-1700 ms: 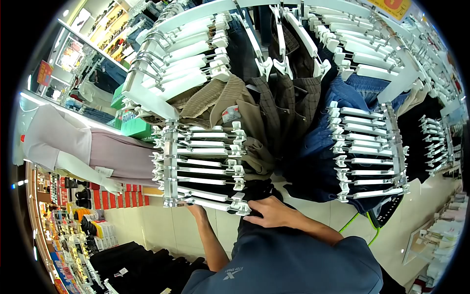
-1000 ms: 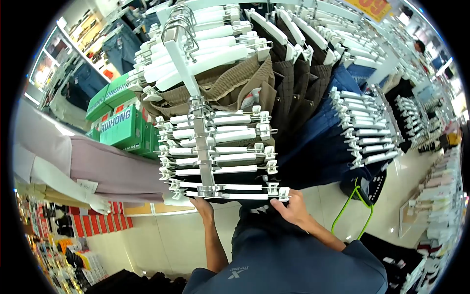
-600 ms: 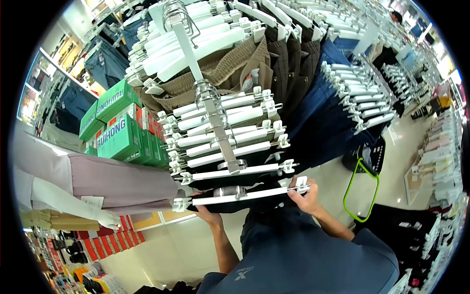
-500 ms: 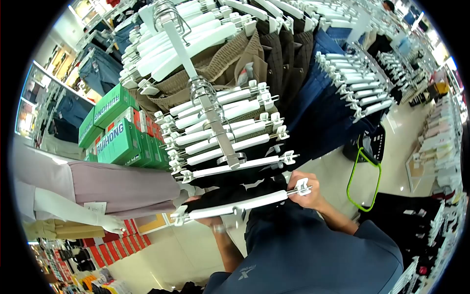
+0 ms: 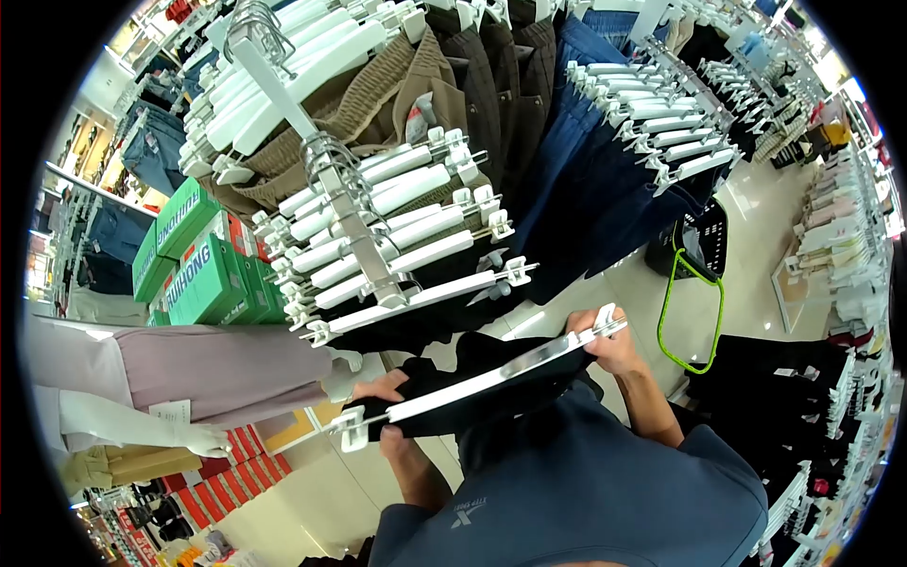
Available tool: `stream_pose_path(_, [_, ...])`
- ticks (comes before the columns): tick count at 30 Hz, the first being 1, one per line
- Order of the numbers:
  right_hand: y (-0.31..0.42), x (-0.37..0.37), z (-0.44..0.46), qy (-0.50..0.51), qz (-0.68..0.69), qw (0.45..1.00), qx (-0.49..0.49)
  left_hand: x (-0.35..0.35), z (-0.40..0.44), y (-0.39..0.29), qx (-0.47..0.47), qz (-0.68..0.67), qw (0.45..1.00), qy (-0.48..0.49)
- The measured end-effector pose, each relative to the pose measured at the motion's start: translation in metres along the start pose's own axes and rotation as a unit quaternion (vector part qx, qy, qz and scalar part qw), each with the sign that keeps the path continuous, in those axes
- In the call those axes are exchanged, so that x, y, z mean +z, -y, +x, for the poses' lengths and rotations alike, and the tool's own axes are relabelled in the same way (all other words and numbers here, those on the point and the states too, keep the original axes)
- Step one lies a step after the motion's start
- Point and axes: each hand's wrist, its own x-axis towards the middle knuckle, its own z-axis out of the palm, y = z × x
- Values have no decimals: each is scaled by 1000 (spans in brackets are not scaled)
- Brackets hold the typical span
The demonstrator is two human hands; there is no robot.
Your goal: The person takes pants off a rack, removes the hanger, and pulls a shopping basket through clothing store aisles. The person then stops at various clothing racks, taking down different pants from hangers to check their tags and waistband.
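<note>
A white clip hanger is held in front of my chest, tilted up toward the right. Black cloth of a garment hangs from it; whether it is trousers or a skirt I cannot tell. My left hand is closed on the garment's edge beside the left clip, thumb and fingers on opposite sides. At the other end, my right hand is closed around the hanger by its right clip. Just ahead, a metal rack arm carries several white hangers with brown and black garments.
Green shoe boxes are stacked left of the rack, near a mannequin in a pale skirt. Blue jeans hang to the right. A black basket with a green handle stands on the tiled floor.
The hanger's right end has risen and moved right with my right hand. My left hand now shows more, gripping the cloth by the left clip. The view has shifted, so the rack sits further left.
</note>
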Motion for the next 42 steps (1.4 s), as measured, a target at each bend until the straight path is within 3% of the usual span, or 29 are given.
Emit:
stream_pose_path(2, [4,-8,-12,-89,-13,996,12,17,-4,5,-39,-40,998,1])
stream_pose_path(4, [8,-22,-14,-78,-22,997,-3,21,-14,16,-96,-88,991,13])
stream_pose_path(6, [18,-32,-21,-83,-21,996,34,46,-24,27,-133,-95,976,-147])
stream_pose_path(8, [21,-43,-27,-103,-27,993,54,49,-27,42,-134,-135,974,-124])
stream_pose_path(9, [21,-49,-29,-107,-28,992,56,53,-30,44,-147,-129,968,-157])
stream_pose_path(12, [24,-56,-28,-125,-38,990,47,41,-29,56,-159,-132,978,-32])
stream_pose_path(13, [25,-55,-26,-122,-19,992,38,50,-31,49,-159,-101,980,-70])
stream_pose_path(17, [33,-46,-15,-206,-41,977,40,42,-38,59,-206,-116,969,-74])
stream_pose_path(20, [30,-42,-9,-197,5,980,37,53,-31,53,-188,-101,975,-63])
stream_pose_path(23, [21,-52,-13,-127,123,983,54,68,-21,42,-221,-120,958,-136])
stream_pose_path(26, [11,-82,-24,-66,341,933,96,88,-6,29,-251,-182,939,-151])
stream_pose_path(28, [17,-89,-28,39,417,901,109,95,-2,25,-278,-261,917,-119])
stream_pose_path(31, [7,-118,-47,132,276,946,103,115,6,22,-314,-256,904,-137])
stream_pose_path(33, [14,-117,-60,139,127,972,137,128,12,17,-324,-247,910,-76])
stream_pose_path(34, [19,-116,-58,205,67,966,141,133,13,17,-328,-234,914,-45])
stream_pose_path(35, [28,-114,-60,203,-4,950,238,140,13,17,-349,-215,911,-35])
stream_pose_path(37, [40,-103,-63,175,-115,916,342,143,12,34,-349,-171,920,52])
stream_pose_path(40, [50,-68,-72,-52,-131,908,395,146,6,52,-321,-147,933,75])
stream_pose_path(42, [62,-57,-69,-102,-147,892,416,153,13,47,-287,-92,951,66])
